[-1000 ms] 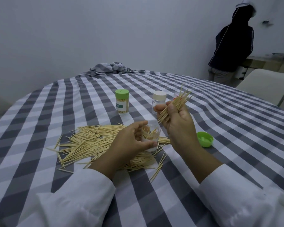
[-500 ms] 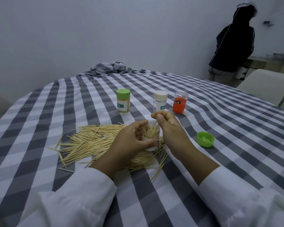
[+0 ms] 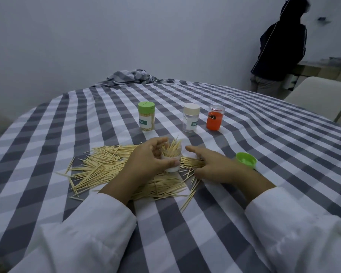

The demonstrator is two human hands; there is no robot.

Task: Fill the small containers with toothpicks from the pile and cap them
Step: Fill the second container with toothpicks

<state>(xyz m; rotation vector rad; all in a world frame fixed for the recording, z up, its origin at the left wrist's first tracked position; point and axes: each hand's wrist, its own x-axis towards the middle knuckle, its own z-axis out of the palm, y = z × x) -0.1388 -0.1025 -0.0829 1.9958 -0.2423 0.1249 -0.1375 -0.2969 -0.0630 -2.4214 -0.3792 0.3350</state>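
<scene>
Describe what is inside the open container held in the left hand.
Toothpicks stand loosely in the open container, tips above its rim. The left hand covers its near side, so the fill level is hidden.

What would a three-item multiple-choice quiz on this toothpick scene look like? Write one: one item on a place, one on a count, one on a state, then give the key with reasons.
1. Where does the loose green cap lie?
A. On the cloth beside the right hand
B. On the orange container
C. Inside the open container

2. How many containers stand in the row behind the hands?
A. One
B. Two
C. Three

3. What state is the container in the left hand in?
A. Capped and empty
B. Uncapped, holding toothpicks
C. Lying on its side

Key: 1 A, the cap rests on the tablecloth next to the right hand. 2 C, green-capped container, white-capped container, orange container. 3 B, toothpicks stick out of the open container.
</scene>
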